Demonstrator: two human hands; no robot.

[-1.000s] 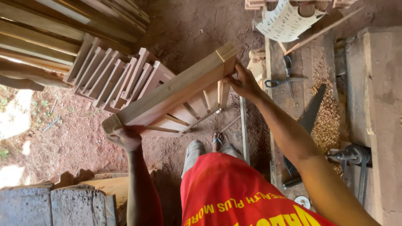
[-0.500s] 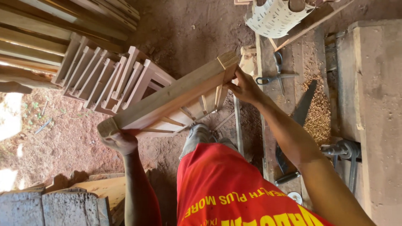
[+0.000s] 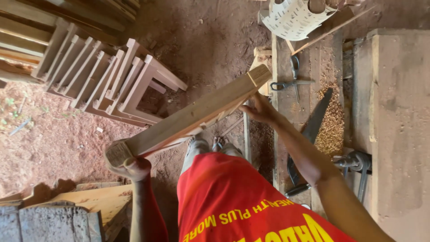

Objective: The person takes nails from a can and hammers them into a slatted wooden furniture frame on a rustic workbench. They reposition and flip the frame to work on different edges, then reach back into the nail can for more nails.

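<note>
Frame (image 3: 192, 117) held edge-up across the body, running from lower left to upper right, above the dirt floor (image 3: 210, 40). Left hand (image 3: 127, 166) wrapped closed around its lower-left end. Right hand (image 3: 262, 110) closed on the upper-right end from beneath, just beside the counter (image 3: 398, 112) edge.

Edges and room: upper-right end of frame sits just off the counter's left edge, near the scissors (image 3: 291, 83). Saw (image 3: 311, 130) and a heap of shavings (image 3: 333, 121) lie on the counter right of the right forearm. Stack (image 3: 103, 78) of similar frames lies on the floor to the upper left, apart from the held frame; open dirt between them. Boards (image 3: 94, 201) lie below the left hand. Feet (image 3: 210, 143) directly under the frame's middle.

Versus 0.5 s ago: frame then showed its slats below the top rail; now it is seen nearly edge-on, slats mostly hidden. Both grips unchanged at the same ends. Stack now clearly separated from the frame in view.
</note>
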